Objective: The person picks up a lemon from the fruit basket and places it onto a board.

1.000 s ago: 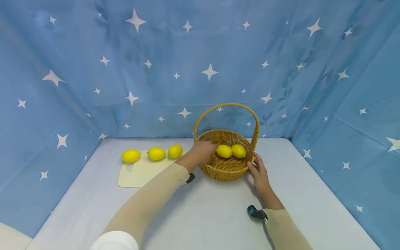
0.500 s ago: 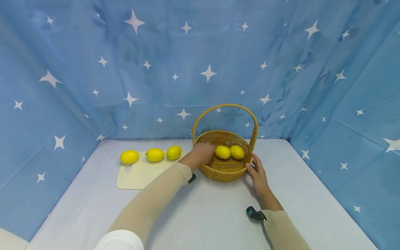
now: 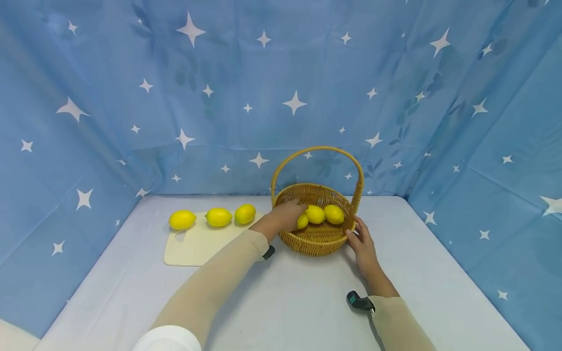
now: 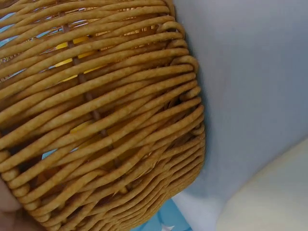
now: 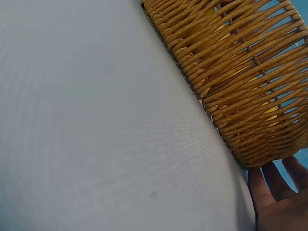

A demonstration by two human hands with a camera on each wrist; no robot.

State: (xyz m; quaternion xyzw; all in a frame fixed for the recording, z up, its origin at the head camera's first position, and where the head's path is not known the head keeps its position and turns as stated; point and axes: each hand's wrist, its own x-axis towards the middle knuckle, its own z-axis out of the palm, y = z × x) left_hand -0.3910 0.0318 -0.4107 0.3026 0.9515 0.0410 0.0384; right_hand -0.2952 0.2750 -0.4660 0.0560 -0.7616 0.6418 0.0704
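My left hand (image 3: 286,215) reaches over the near left rim of a wicker basket (image 3: 318,248), its fingers lifted and spread above a lemon (image 3: 302,222) partly covered by the hand. Beside that fruit, inside the basket, lie a second lemon (image 3: 314,214) and a third lemon (image 3: 334,214). On the right side, my right hand (image 3: 363,246) holds the basket by its rim and outer wall; in the right wrist view its fingers (image 5: 276,185) meet the wicker. The left wrist view mostly shows the woven wall (image 4: 106,110), with yellow through the gaps.
A cream cutting board (image 3: 189,251) lies left of the basket. Along its far edge are a left lemon (image 3: 182,220), a middle lemon (image 3: 218,217) and a right lemon (image 3: 245,214). The basket's tall handle (image 3: 322,147) arches above. A blue star-patterned curtain (image 3: 219,122) surrounds the white table (image 3: 285,302).
The left hand's fingers have lifted and loosened inside the basket, and a third lemon now shows beneath them. The right hand stays at the basket's right side.
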